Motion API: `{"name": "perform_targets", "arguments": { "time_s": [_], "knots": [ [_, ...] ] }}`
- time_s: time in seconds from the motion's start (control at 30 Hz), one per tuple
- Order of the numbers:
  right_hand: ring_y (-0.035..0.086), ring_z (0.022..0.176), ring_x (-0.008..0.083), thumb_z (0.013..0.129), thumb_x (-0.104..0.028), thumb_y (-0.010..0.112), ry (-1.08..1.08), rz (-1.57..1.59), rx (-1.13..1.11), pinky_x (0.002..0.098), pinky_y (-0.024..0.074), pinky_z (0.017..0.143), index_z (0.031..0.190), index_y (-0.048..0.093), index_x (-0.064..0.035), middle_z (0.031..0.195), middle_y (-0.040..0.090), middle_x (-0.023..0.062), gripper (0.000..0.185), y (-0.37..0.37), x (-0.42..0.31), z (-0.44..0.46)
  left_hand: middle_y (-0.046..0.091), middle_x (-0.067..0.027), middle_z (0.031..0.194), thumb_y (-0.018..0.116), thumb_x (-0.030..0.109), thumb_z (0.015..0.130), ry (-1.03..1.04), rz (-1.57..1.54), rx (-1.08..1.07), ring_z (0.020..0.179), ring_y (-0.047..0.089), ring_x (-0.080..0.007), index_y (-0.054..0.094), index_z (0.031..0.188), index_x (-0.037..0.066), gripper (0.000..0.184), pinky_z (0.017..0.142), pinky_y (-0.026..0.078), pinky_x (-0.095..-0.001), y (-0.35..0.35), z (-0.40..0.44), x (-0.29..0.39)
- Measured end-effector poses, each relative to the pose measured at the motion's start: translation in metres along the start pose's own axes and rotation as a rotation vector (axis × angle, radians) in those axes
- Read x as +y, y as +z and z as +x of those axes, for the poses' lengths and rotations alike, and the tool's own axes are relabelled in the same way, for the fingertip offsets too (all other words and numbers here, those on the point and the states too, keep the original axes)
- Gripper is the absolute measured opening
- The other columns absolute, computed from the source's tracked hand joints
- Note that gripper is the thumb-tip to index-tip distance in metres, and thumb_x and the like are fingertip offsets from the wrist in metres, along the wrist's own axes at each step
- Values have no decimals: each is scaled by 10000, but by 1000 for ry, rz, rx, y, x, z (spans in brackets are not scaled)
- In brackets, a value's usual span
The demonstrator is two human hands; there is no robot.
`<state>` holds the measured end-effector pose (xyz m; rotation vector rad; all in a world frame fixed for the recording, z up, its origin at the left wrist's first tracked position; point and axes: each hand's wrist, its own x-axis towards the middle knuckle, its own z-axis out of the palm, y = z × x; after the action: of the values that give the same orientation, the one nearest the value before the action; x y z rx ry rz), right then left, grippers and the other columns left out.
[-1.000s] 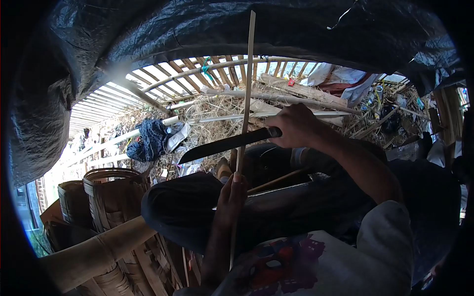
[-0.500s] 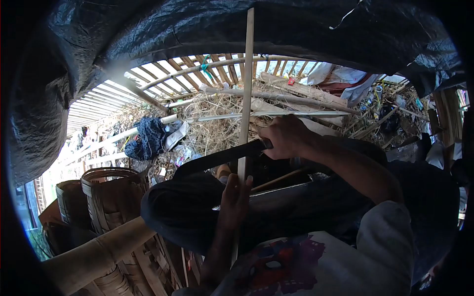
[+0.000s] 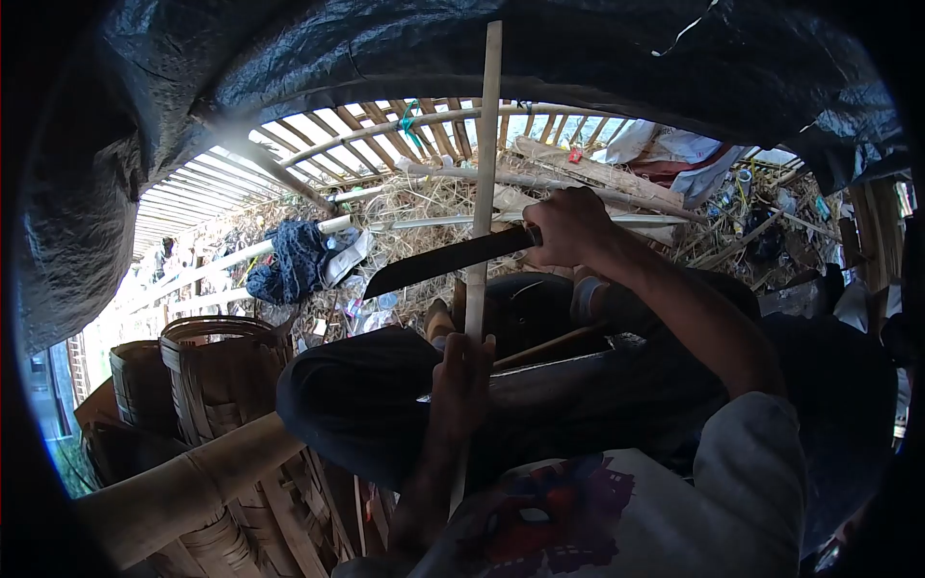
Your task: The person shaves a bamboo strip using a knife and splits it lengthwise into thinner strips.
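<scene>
Editor: What are the two hands holding?

Operator: From my distant post, I am watching the right hand (image 3: 570, 229) gripping a long dark knife (image 3: 438, 266), its fingers curling tightly round the handle and hiding most of it. The left hand (image 3: 461, 379) is clasping a pale strip (image 3: 488, 135), the fingers closing around it; in the shadow, I am not making out each fingertip.

Editor: Where are the blade and the strip lying?

Operator: The strip is standing nearly upright before the person, its top reaching up against a dark tarp (image 3: 617, 53), its lower part running down beside the left forearm. The blade is crossing in front of the strip above the left hand, its tip slanting down to the left. Whether the metal is touching the strip, I am unable to tell.

Editor: And the surroundings?

Operator: The person is sitting with legs folded, wearing dark trousers (image 3: 352, 385) and a pale printed shirt (image 3: 684, 511). Woven baskets (image 3: 222, 380) are standing at left, near a thick bamboo pole (image 3: 183, 496). Beyond the knees, dry straw (image 3: 409, 207) is covering the ground, with a dark blue cloth (image 3: 287, 260) lying near it. Behind, a slatted fence (image 3: 448, 130) is letting in bright light.
</scene>
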<state>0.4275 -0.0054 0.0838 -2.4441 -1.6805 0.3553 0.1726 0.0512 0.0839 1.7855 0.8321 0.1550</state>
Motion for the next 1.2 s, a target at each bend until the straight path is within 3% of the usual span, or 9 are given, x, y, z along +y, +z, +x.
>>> {"name": "perform_targets", "arguments": {
  "time_s": [0.13,0.4,0.53,0.73,0.8,0.9,0.97,1.07,1.2],
  "knots": [
    [652,655,317,582,-298,691,33,-9,-21,425,529,639,715,660,-51,644,631,162,282,-3,1,2,534,-184,651,541,213,924,3,8,-2,635,593,-405,387,893,57,221,496,400,-393,-1,1,0],
    [653,723,322,758,-328,608,455,51,215,412,512,688,760,657,-26,707,647,165,306,-26,98,12,491,-143,613,554,214,923,-47,-29,-66,569,489,-116,382,832,41,260,501,390,-323,-4,-15,-5],
    [654,718,313,752,-346,612,533,215,259,411,512,686,777,654,-21,737,660,150,329,-31,100,8,494,-141,622,554,209,922,47,-47,-82,558,481,-124,371,827,40,267,499,380,-311,4,-6,-2],
    [648,699,310,701,-288,645,92,118,63,416,505,682,834,656,-87,682,636,130,241,-17,42,-7,451,-129,588,553,233,922,175,-147,4,533,439,-127,372,830,39,281,473,359,-322,10,-3,-4],
    [648,710,308,688,-292,654,-66,24,24,420,508,687,834,657,-91,690,639,134,248,-13,31,-10,441,-123,592,558,236,920,4,-86,-27,543,424,-112,388,835,30,280,465,351,-330,6,-6,2],
    [629,641,328,673,-260,647,-60,-31,155,419,489,626,776,634,-52,637,620,135,233,-11,60,2,445,-112,594,567,242,915,-9,-111,-64,541,416,-114,402,838,20,286,467,350,-333,5,-8,-6],
    [615,597,321,721,-306,629,452,143,303,431,480,597,761,611,-5,639,611,168,304,-17,93,18,443,-105,591,570,244,913,-4,-124,-61,543,408,-113,403,837,18,291,468,350,-329,6,-9,-14],
    [656,786,314,733,-345,627,837,625,267,402,486,717,893,633,55,786,654,216,431,-49,132,13,440,-93,590,575,248,912,18,-140,-76,546,391,-112,400,834,18,298,470,350,-324,4,-8,-13],
    [613,616,223,753,-332,646,688,559,452,351,460,573,942,602,38,696,623,130,418,-25,168,12,440,-87,594,582,225,910,58,-104,-139,550,377,-107,388,833,28,287,470,347,-318,2,-7,-13]
  ]
}}
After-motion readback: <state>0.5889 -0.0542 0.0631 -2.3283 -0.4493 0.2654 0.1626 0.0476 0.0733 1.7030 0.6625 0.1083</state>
